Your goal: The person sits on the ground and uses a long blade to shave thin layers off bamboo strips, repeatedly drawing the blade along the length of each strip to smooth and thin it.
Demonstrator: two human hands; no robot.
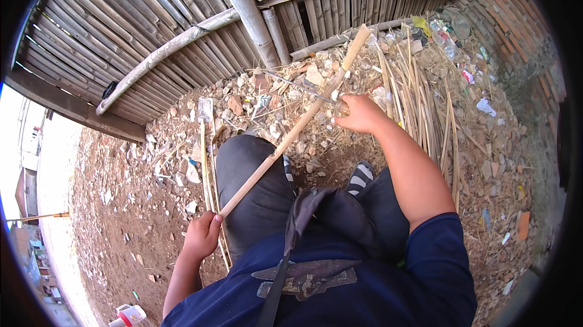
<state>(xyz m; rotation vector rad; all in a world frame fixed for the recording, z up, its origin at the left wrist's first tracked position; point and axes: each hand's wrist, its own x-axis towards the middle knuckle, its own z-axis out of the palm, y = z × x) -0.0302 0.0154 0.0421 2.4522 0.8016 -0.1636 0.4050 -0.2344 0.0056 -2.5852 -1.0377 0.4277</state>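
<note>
A long split bamboo piece (267, 162) slants across my lap, from the lower left up to the far right. My left hand (202, 234) is closed round its near end, beside my left thigh. My right hand (359, 113) is closed on the handle of a long, thin-bladed knife (303, 88). Its blade points left and crosses the bamboo near the upper part; I cannot tell how deep it sits, or whether it only touches. Most of the handle is hidden by my fingers. Past the blade, the bamboo's far end rises toward the wall.
Several thin bamboo strips (419, 105) lie in a bundle at the right; a few more strips (207, 166) lie by my left leg. Rubble and litter (237, 105) cover the ground before a bamboo wall (176, 17). A brick wall (507, 11) stands at the right. A red-and-white container (129, 315) sits lower left.
</note>
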